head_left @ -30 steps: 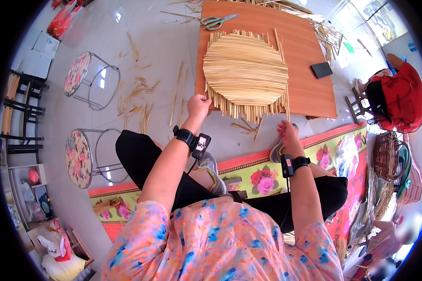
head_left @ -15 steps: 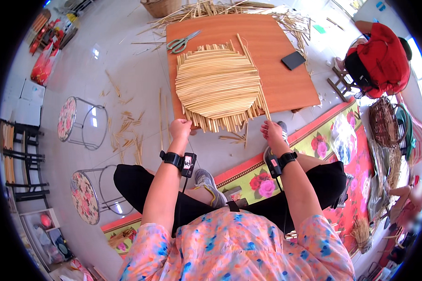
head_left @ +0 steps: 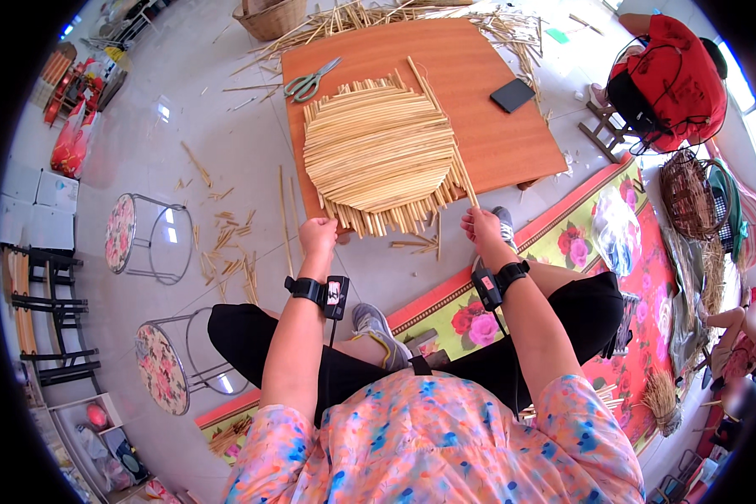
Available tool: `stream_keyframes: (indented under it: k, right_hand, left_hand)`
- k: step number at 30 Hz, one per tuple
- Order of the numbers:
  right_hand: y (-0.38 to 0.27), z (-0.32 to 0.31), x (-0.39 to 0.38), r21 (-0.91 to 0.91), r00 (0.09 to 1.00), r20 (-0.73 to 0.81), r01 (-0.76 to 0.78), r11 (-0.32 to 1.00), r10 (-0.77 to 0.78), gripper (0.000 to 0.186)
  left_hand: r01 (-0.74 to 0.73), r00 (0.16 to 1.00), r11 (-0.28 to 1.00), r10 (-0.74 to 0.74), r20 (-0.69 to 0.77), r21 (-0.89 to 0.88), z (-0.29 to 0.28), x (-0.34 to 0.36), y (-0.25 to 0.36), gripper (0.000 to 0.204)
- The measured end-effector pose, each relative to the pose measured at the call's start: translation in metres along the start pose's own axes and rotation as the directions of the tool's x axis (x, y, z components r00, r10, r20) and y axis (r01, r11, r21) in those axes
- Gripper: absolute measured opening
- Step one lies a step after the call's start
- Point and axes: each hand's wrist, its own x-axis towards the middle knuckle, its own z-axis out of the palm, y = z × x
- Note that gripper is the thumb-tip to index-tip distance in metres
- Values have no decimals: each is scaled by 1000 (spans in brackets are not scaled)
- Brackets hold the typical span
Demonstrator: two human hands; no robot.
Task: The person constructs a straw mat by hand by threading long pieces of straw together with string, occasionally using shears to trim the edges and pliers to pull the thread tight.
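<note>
A roughly round mat of pale straw stalks [head_left: 378,151], laid side by side, rests on an orange-brown board [head_left: 504,151]; uneven stalk ends jut past the board's near edge. My left hand [head_left: 317,235] is closed at the mat's near left corner, its fingertips beside the stalk ends. What it pinches there is too small to make out. At the near right, my right hand [head_left: 481,227] pinches the lower end of a long straw stalk [head_left: 464,178] that runs along the mat's right side. Green-handled scissors [head_left: 308,82] lie on the board, left of the mat's far side.
A black phone [head_left: 512,96] lies on the board's right. Straw piles [head_left: 353,23] and a wicker basket [head_left: 273,17] sit beyond it. Round floral stools [head_left: 161,367] stand at left. A floral mat [head_left: 554,235] covers the floor at right; a person in red [head_left: 689,84] sits far right.
The whole view has shifted slightly, with the board now a little further left and up. Both hands keep their closed poses at the mat's near corners.
</note>
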Motion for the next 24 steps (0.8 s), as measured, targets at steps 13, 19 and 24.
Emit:
stream_keyframes:
  k: [13,19,24]
  right_hand:
    - [8,-7,-13,34,1000,4,-1,999,1,18]
    - [11,-10,-23,47,1000,-17,-11,999,11,18]
    - [11,-13,-27,46,999,-31,-20,999,21,17]
  left_hand:
    - [34,999,999,-34,4,38,-6,-12,3,10]
    - [61,998,997,-60,-21,43,-8,-18,-2,8]
    - [51,999,998,-51,-7,31,-8,-22,-6,10]
